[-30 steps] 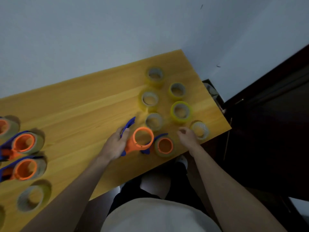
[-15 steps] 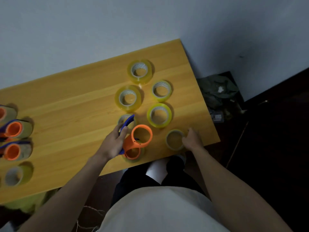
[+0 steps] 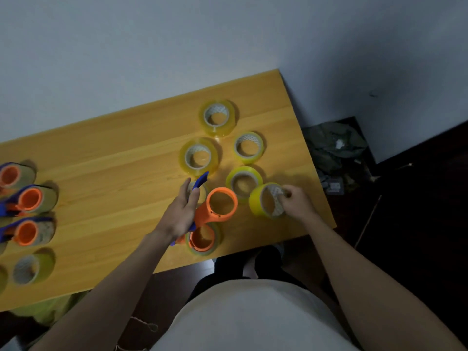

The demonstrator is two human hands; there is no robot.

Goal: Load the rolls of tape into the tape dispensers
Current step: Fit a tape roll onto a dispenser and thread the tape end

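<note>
My left hand [image 3: 181,211] grips an orange and blue tape dispenser [image 3: 217,206], raised a little above the wooden table [image 3: 114,188], its empty orange ring facing up. My right hand [image 3: 297,202] pinches a yellowish roll of tape [image 3: 259,202], tilted on its edge just right of the dispenser. A loaded dispenser [image 3: 202,239] lies near the front edge under my left hand. Several loose rolls lie flat behind: one [image 3: 216,117], one [image 3: 198,157], one [image 3: 249,146] and one [image 3: 243,182]. Another roll [image 3: 200,192] is mostly hidden by my left hand.
At the far left stand loaded dispensers [image 3: 33,200], [image 3: 27,231], [image 3: 11,174] and a loose roll [image 3: 29,268]. The table's right edge drops to a dark floor with a crumpled bag [image 3: 334,145]. A pale wall runs behind the table.
My right hand has lifted the roll from flat on the table and tipped it on edge toward the dispenser. My left hand has raised the dispenser slightly.
</note>
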